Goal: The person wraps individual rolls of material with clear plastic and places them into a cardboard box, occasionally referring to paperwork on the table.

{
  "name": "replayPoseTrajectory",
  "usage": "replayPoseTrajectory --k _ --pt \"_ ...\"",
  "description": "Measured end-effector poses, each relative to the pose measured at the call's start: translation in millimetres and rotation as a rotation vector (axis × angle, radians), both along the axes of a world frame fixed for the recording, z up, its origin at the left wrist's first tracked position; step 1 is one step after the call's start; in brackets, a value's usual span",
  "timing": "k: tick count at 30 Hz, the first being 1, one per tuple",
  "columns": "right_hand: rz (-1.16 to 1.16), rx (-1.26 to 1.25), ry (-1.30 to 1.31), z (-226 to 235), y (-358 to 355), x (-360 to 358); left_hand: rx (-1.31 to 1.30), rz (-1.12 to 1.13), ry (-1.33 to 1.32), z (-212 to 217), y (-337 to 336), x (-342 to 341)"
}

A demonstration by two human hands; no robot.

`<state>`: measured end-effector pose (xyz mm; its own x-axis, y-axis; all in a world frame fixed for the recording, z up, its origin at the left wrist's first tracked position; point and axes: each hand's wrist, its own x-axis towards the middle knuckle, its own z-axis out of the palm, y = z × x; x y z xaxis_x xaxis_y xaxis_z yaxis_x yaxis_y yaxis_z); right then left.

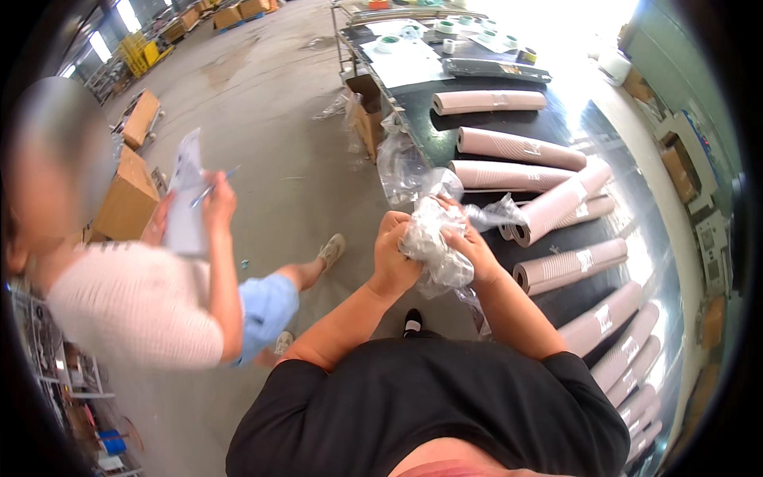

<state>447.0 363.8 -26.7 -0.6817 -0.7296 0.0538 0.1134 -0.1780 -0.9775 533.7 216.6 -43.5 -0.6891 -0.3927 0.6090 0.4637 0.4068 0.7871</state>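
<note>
apparently to keep it bunched, the left hand and right hand pinch crumpled clear film from 2 sides with curled fingers, beside the tabletop of pinkish rolls.

A dark, glossy table runs from the top centre of the frame down to the lower right, its surface catching bright glare along the right. At its far end, top centre, lie white sheets and rolls of tape with green cores, with a long dark bundle just below them. Pale pink rolls continue down to the lower right, one slanting across another right of centre.
</note>
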Motion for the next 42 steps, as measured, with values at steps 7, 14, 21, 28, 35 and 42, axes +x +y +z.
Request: replayPoseTrajectory --k 7,14,21,28,35,42 --pt "0.299 -0.254 -0.454 -18 -5 -44 -0.601 -0.134 -0.019 22 -27 -30" --pt "0.39 -0.21 -0.322 -9 -20 -82 0.925 -0.695 -0.411 -44 -80 -38" --pt "0.169 0.336 0.582 7 -80 -84 1.345 -0.998 -0.753 -62 -110 -44" --pt "0.091 0.439 0.866 -42 -163 -58 1.141 -0.695 -0.85 -74 -168 -49" --pt "0.126 0.522 0.821 -61 -209 -71 1.284 -0.633 -0.849 -108 -217 -66" --pt "0.11 0.639 0.645 -68 -191 -124 1.249 -0.442 -0.964 -203 -279 -142"
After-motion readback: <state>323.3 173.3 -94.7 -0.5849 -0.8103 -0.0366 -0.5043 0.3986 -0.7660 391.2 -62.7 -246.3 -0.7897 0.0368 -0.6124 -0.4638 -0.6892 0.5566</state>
